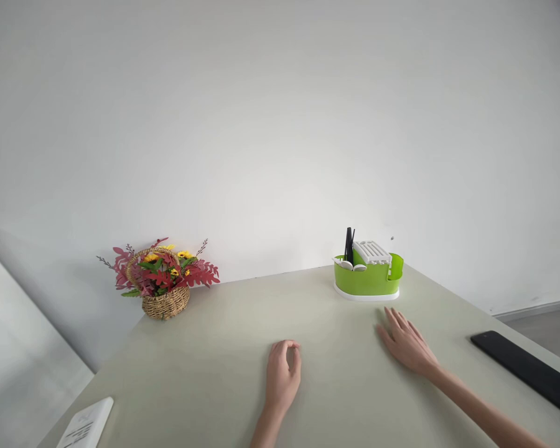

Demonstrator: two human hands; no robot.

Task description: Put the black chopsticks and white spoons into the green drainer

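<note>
I have both hands resting on the tabletop (224, 373), holding nothing. Left hand (284, 372) sits mid-table near the front edge, fingers curled loosely under. Right hand (407, 342) lies flat, fingers spread, pointing at the green caddy (368, 278) just beyond it by the back edge. Caddy untouched, utensils standing inside, so nothing looks started. Flower basket (164, 283) at the back-left corner, black keyboard (527, 371) along the right edge.

The pale table (224, 373) carries a flower basket (164, 292) at ten o'clock, a green caddy (368, 280) at one, a black slab (527, 370) at three, and a white booklet (86, 426) at eight.
</note>
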